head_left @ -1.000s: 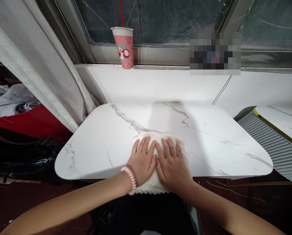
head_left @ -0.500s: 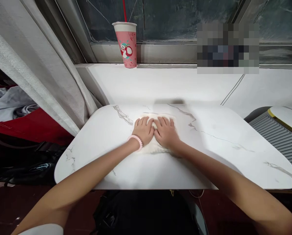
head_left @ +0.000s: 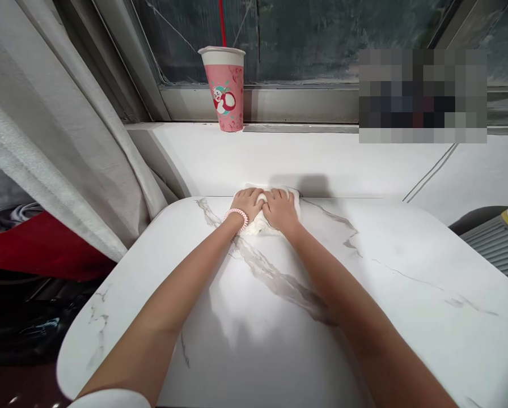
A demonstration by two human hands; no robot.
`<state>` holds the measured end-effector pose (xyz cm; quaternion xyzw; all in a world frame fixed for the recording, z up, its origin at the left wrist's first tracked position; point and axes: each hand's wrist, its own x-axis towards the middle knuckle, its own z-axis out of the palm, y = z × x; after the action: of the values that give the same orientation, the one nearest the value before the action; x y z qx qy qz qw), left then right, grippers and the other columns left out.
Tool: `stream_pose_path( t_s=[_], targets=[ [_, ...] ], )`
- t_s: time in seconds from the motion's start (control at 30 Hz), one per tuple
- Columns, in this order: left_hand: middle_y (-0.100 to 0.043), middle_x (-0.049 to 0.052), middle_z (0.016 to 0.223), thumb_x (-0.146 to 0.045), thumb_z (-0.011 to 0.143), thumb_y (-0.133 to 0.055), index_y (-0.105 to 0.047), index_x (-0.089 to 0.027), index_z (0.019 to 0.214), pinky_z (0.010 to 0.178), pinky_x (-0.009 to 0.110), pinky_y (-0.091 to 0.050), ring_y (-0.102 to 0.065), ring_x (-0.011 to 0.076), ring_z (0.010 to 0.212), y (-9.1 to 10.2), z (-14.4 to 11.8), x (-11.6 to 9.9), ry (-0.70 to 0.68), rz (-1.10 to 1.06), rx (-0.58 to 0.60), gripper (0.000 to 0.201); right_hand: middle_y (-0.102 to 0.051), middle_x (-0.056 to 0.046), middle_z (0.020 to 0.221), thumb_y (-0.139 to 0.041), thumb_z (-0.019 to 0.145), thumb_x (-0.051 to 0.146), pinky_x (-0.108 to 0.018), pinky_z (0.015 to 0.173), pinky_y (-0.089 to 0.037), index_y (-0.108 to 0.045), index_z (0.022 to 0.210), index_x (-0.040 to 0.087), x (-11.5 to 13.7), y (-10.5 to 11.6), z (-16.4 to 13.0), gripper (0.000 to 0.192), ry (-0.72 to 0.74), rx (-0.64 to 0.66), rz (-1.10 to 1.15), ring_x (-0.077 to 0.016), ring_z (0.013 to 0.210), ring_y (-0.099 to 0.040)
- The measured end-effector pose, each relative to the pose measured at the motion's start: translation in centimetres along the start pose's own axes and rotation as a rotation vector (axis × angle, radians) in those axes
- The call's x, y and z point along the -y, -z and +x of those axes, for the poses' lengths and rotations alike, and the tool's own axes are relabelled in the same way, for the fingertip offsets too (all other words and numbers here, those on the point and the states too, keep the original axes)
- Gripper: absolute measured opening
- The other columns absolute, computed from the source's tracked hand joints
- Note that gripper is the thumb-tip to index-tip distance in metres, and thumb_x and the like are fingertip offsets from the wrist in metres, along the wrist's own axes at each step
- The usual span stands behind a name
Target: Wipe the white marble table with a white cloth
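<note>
A white cloth (head_left: 294,198) lies at the far edge of the white marble table (head_left: 407,294), against the wall. My left hand (head_left: 248,205), with a pink coil band on the wrist, presses flat on its left part. My right hand (head_left: 280,209) presses flat on its right part, touching the left hand. Both arms are stretched far forward over the tabletop. Most of the cloth is hidden under the hands.
A pink paper cup (head_left: 225,88) with a red straw stands on the window sill (head_left: 322,153) behind the table. A grey curtain (head_left: 54,124) hangs at the left. A ribbed grey object (head_left: 498,252) sits at the right edge.
Both hands have pushed the cloth from the near edge of the table across to its far edge. The view has moved forward with them.
</note>
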<state>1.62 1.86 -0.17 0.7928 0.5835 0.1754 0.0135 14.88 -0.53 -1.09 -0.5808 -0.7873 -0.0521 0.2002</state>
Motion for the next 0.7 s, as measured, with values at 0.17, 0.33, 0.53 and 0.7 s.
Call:
stream_pose_path(
  t_s=[0.17, 0.33, 0.53, 0.7],
  targets=[
    [-0.060, 0.008, 0.134, -0.027, 0.096, -0.035, -0.056, -0.021, 0.128, 0.113, 0.041, -0.034, -0.052, 0.0232, 0.127, -0.4, 0.4, 0.6, -0.024, 0.024, -0.020, 0.039, -0.060, -0.016, 0.126, -0.035, 0.097, 0.022, -0.049, 0.106, -0.026, -0.058, 0.126, 0.015, -0.1, -0.8, 0.7, 0.038, 0.008, -0.074, 0.006, -0.0290, 0.117, -0.048],
    [-0.058, 0.009, 0.138, -0.027, 0.097, -0.033, -0.055, -0.020, 0.130, 0.113, 0.044, -0.033, -0.050, 0.0242, 0.130, -0.5, -0.6, 0.8, -0.032, 0.033, -0.046, 0.040, -0.057, -0.015, 0.133, -0.033, 0.099, 0.023, -0.048, 0.109, -0.024, -0.056, 0.130, 0.015, 0.4, -0.5, 0.1, 0.039, 0.020, -0.042, -0.019, -0.0286, 0.124, -0.044],
    [-0.055, 0.011, 0.141, -0.028, 0.098, -0.034, -0.054, -0.020, 0.132, 0.115, 0.047, -0.032, -0.048, 0.0247, 0.132, 1.0, -4.4, 1.7, 0.027, 0.055, -0.044, 0.041, -0.053, -0.016, 0.140, -0.033, 0.100, 0.026, -0.050, 0.112, -0.021, -0.053, 0.136, 0.014, 3.1, 0.2, -2.1, 0.043, 0.085, -0.022, -0.008, -0.0299, 0.130, -0.040],
    [-0.054, 0.013, 0.142, -0.026, 0.097, -0.033, -0.052, -0.017, 0.134, 0.115, 0.048, -0.031, -0.047, 0.0252, 0.133, 2.5, -9.7, 0.9, 0.004, 0.114, -0.036, 0.042, -0.052, -0.017, 0.141, -0.034, 0.100, 0.026, -0.053, 0.112, -0.023, -0.053, 0.136, 0.012, 5.4, 1.5, -6.5, 0.044, 0.129, -0.042, 0.039, -0.0310, 0.130, -0.041]
  ],
)
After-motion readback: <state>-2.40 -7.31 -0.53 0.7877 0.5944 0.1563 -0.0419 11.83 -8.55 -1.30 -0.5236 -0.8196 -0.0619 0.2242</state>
